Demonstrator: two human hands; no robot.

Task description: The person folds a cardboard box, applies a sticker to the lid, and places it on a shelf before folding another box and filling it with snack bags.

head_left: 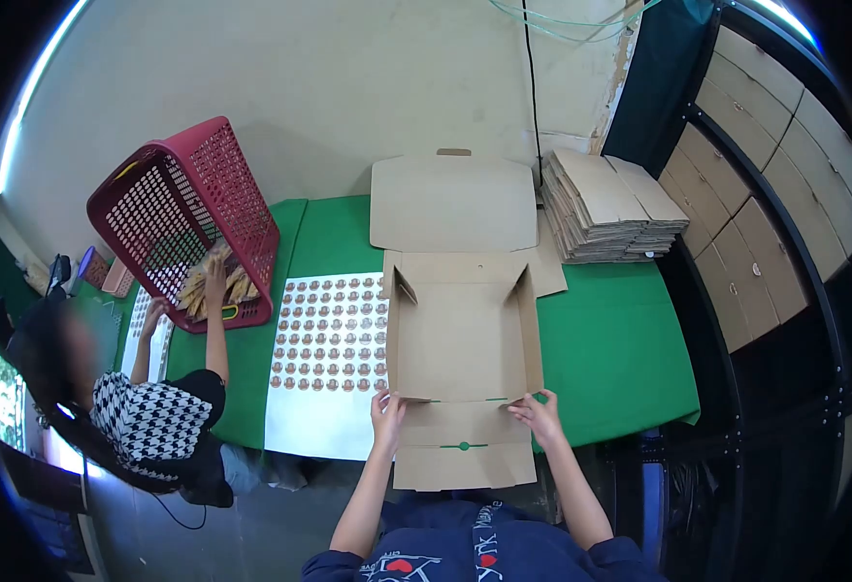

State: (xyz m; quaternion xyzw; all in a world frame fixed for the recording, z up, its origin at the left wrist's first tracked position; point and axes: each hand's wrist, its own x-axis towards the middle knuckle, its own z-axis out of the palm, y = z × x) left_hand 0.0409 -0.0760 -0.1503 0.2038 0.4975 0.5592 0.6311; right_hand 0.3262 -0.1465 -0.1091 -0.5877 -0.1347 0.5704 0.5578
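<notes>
A brown cardboard box (457, 330) lies partly folded in front of me, its side walls standing and its lid (453, 204) spread flat toward the wall. The front panel (465, 466) hangs toward my body over the table edge. My left hand (387, 417) pinches the near left corner flap of the box. At the near right corner, my right hand (540, 417) grips the matching flap between thumb and fingers. A white sheet of round brown stickers (324, 422) lies left of the box, close to my left hand.
Flattened cardboard boxes (620, 209) are stacked at the back right. A tilted pink basket (222, 184) stands at the left, where a co-worker (154, 417) reaches into it. The green tablecloth (620, 339) covers the table. Shelves of boxes (751, 272) rise on the right.
</notes>
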